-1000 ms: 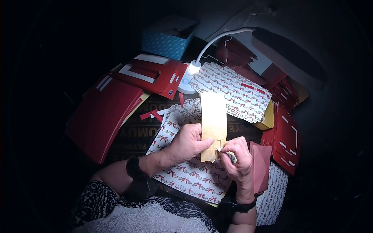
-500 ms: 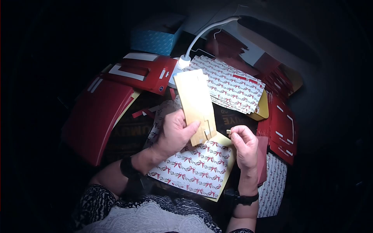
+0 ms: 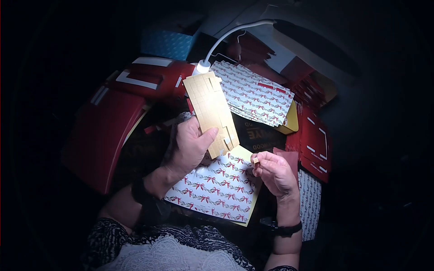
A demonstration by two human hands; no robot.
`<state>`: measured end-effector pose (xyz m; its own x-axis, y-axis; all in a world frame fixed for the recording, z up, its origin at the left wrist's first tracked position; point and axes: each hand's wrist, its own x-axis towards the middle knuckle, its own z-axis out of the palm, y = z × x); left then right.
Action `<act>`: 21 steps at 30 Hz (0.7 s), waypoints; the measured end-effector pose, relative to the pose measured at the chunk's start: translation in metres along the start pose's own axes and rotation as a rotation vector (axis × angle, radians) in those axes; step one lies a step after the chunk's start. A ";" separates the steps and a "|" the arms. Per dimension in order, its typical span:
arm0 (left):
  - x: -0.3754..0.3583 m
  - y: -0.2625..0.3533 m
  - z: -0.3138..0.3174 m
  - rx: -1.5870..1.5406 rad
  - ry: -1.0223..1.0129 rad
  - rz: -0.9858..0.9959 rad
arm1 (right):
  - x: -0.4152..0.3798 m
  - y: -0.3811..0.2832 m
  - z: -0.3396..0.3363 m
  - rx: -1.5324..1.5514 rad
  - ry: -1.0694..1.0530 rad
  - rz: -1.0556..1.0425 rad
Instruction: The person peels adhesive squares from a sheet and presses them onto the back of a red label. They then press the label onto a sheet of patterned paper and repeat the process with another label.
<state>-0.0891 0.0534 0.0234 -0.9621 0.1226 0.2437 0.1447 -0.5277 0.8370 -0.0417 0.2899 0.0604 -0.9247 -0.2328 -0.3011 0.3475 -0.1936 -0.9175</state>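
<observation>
My left hand (image 3: 192, 144) grips the lower end of a tan sheet (image 3: 210, 106) ruled into small squares, lifted and tilted up to the left. My right hand (image 3: 273, 170) pinches one small tan square piece (image 3: 256, 160) between thumb and fingertips, a short way right of the sheet's bottom edge and apart from it. Under both hands lies a flat white card printed with red bows (image 3: 219, 189), with a yellow backing showing at its edges.
A stack of bow-printed cards (image 3: 253, 95) lies behind, next to a white gooseneck lamp (image 3: 203, 67). Red folded cartons (image 3: 101, 135) sit at the left, more red pieces (image 3: 314, 142) at the right, a blue box (image 3: 169, 43) at the back.
My left hand has lifted the tan sheet up and leftwards, tilting it. My right hand has pulled a small square off its lower end and drawn away to the right.
</observation>
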 end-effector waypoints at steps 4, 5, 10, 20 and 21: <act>0.002 -0.006 -0.002 0.046 0.018 0.009 | -0.005 0.004 -0.004 -0.064 0.039 -0.019; 0.002 -0.008 -0.003 0.045 0.020 0.006 | -0.007 0.005 -0.010 -0.223 0.069 -0.026; 0.002 -0.008 -0.001 0.019 0.047 0.032 | -0.010 0.006 -0.021 -1.003 0.121 -0.132; 0.001 -0.006 -0.003 0.040 0.013 -0.015 | 0.009 0.016 -0.008 -1.328 0.146 -0.202; 0.001 -0.005 -0.003 0.067 0.010 -0.016 | 0.011 0.016 -0.008 -1.370 0.154 -0.202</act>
<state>-0.0918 0.0532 0.0179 -0.9665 0.1224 0.2256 0.1441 -0.4686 0.8716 -0.0474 0.2916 0.0400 -0.9787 -0.1897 -0.0780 -0.1365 0.8863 -0.4426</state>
